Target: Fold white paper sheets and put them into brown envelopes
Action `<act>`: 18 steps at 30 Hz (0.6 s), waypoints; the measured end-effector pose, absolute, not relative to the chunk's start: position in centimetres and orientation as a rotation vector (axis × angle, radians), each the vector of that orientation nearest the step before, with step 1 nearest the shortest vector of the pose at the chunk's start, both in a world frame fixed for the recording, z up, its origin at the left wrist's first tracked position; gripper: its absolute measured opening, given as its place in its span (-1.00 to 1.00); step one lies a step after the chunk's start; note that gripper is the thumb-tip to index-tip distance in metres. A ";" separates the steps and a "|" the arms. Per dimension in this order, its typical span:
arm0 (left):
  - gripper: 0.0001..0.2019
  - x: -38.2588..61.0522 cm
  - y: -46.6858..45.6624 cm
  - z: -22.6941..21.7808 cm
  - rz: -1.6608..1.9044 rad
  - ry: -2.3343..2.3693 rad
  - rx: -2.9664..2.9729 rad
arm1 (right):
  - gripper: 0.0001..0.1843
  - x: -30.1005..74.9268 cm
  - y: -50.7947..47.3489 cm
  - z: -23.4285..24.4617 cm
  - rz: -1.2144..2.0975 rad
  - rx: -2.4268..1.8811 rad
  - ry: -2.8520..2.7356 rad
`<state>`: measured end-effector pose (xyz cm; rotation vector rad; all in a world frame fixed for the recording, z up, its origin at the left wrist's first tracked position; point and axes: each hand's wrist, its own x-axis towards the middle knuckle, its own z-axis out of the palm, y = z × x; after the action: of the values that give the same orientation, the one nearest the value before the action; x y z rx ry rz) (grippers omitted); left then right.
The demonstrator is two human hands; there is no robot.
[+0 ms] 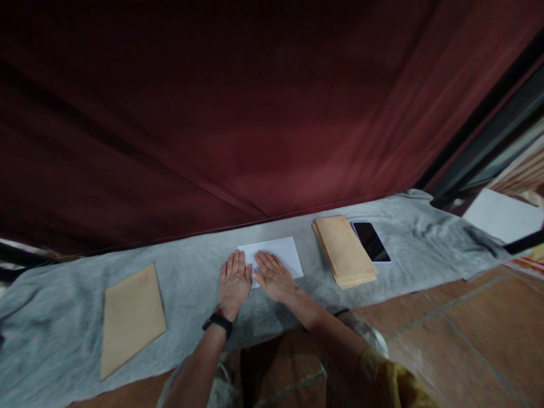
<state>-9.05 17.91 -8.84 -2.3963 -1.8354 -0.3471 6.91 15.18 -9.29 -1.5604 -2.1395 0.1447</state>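
Note:
A white sheet of paper (287,253) lies flat on the grey cloth in front of me, apparently folded, though its layers cannot be made out. My left hand (235,279) rests palm down at the paper's left end, fingers stretched out. Close beside it, my right hand (273,275) presses flat on the middle of the sheet, its fingers also extended. The two thumbs nearly meet. Both hands cover part of the paper's left and near edges. Neither hand grips anything.
To the right stands a stack of brown envelopes (346,249), with a dark-screened phone (371,242) just beyond it. A single brown envelope (132,317) lies at the left. The grey cloth (191,272) covers the long surface, a dark red curtain (272,113) hangs behind, and tiled floor (467,328) shows below.

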 end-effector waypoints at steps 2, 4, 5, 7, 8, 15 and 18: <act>-0.41 -9.1 17.9 -8.9 -0.355 -1.828 -2.392 | -0.35 6.8 15.2 -9.9 0.128 -1.606 -2.123; -0.41 -9.1 17.9 -9.1 -0.361 -1.826 -2.385 | -0.33 7.3 15.3 -10.2 0.096 -1.652 -2.110; -0.41 -9.1 17.9 -9.1 -0.364 -1.829 -2.382 | -0.33 7.8 15.4 -10.2 0.079 -1.667 -2.111; -0.41 -9.1 18.0 -9.2 -0.368 -1.840 -2.380 | -0.33 8.8 15.5 -10.2 0.046 -1.697 -2.116; -0.41 -9.0 18.0 -9.2 -0.370 -1.844 -2.383 | -0.34 9.3 15.5 -10.1 0.032 -1.712 -2.118; -0.41 -9.1 18.0 -9.1 -0.368 -1.856 -2.383 | -0.39 11.7 15.4 -9.6 0.009 -1.824 -2.115; -0.40 -9.0 18.0 -9.0 -0.353 -1.848 -2.379 | -0.37 12.5 15.3 -9.6 0.006 -1.869 -2.099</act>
<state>-9.00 18.00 -9.03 -2.3786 -1.8481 -0.3535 12.46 15.32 -9.56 -1.8687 -2.0991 0.0063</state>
